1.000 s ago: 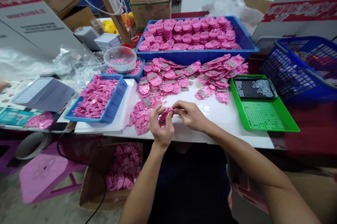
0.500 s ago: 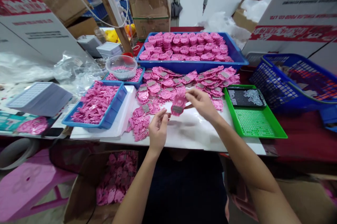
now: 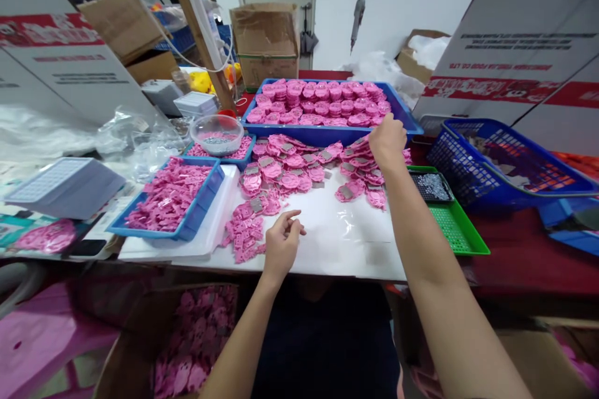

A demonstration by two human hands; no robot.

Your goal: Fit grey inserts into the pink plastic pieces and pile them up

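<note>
left hand (image 3: 282,238): fingers apart, near counter's (image 3: 341,255) front edge | right hand (image 3: 389,137): grip can't tell, near blue tray's (image 3: 322,135) front-right corner | its bump could topple pink pieces (image 3: 353,189)

Two hands (image 3: 282,241), one green tray (image 3: 473,241)

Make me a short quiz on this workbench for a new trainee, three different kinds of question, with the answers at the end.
1. Which hand is nearer the large blue tray of stacked pink parts?
2. True or false: the clear bowl stands inside that large blue tray.
3. Which is partly hidden by the right forearm?
A) blue mesh basket
B) green tray
C) hanging tool

Key:
1. The right hand; the left hand is over the white sheet.
2. False; it is over the small blue tray.
3. B.
</note>
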